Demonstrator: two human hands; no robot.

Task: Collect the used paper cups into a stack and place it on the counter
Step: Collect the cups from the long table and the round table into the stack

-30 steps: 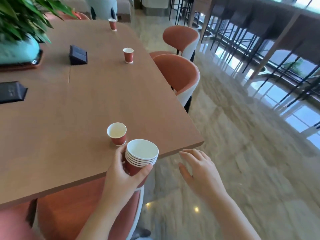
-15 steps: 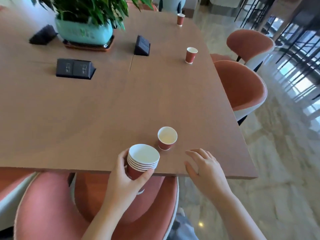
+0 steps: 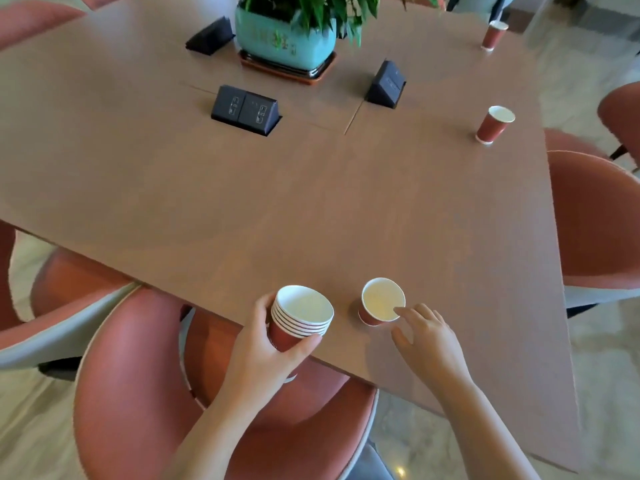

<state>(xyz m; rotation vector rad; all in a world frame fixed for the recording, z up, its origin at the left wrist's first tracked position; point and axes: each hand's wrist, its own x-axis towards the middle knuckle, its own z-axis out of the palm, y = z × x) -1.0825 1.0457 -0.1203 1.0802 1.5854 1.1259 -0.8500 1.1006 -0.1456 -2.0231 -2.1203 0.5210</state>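
Note:
My left hand (image 3: 266, 351) grips a stack of several red paper cups (image 3: 302, 315) with white insides, held at the near edge of the brown table (image 3: 242, 209). Just to its right a single red cup (image 3: 381, 302) stands upright on the table. The fingers of my right hand (image 3: 424, 336) are spread, and a fingertip is at that cup's near rim. Two more red cups stand on the right side: one (image 3: 494, 124) mid-table and one (image 3: 493, 35) at the far end.
A teal planter with a green plant (image 3: 285, 43) sits at the table's far middle. Black socket boxes (image 3: 246, 109) (image 3: 386, 84) (image 3: 210, 36) stand around it. Orange chairs are below me (image 3: 138, 393), on the right (image 3: 595, 223) and on the left (image 3: 52, 306).
The view has swung left and moved in. My right hand has reached forward from the table edge to the single cup's rim. My left hand still holds the stack.

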